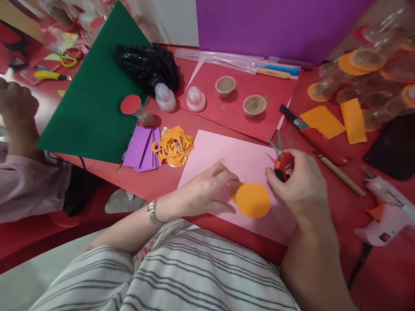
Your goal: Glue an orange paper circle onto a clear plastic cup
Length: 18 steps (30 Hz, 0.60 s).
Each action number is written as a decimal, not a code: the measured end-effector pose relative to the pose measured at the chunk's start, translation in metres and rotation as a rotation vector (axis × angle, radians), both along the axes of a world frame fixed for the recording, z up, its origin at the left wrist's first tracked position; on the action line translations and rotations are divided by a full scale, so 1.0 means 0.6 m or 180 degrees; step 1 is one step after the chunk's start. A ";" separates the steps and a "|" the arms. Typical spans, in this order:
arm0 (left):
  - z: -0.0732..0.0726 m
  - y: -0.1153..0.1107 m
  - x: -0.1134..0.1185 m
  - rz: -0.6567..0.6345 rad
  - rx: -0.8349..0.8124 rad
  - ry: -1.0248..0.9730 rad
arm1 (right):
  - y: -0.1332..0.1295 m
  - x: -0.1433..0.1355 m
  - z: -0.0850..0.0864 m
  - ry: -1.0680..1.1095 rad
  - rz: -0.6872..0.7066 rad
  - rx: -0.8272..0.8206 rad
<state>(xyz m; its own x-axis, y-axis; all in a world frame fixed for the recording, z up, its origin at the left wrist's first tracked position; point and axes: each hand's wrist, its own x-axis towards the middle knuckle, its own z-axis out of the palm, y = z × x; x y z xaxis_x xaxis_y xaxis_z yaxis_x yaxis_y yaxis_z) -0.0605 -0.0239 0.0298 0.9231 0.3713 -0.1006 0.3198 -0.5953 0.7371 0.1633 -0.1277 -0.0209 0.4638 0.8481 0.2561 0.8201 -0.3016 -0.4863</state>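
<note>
My left hand [207,190] is open over the pink paper [207,151], thumb and fingers apart. Just beyond its fingertips lies an orange paper disc [253,200], with a small piece partly hidden behind it; whether a finger touches that piece, I cannot tell. On the right, my right hand [303,179] is closed around small scissors with red and black handles [281,167]. Their blades point away from me and are spread apart. Left of the pink paper are a pile of orange paper cutouts [175,146] and purple paper strips [139,149].
Two small cups of brown material [254,105] stand at the back near white domed plastic pieces [195,98]. A glue gun [385,211], a box cutter [293,116] and orange paper rectangles [322,121] lie right. Another person's hand [17,103] is left, past a green board [94,95].
</note>
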 end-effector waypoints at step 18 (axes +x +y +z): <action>-0.018 0.066 0.101 0.0237 0.0278 -0.0596 | -0.018 0.018 0.015 -0.1088 -0.0155 -0.1442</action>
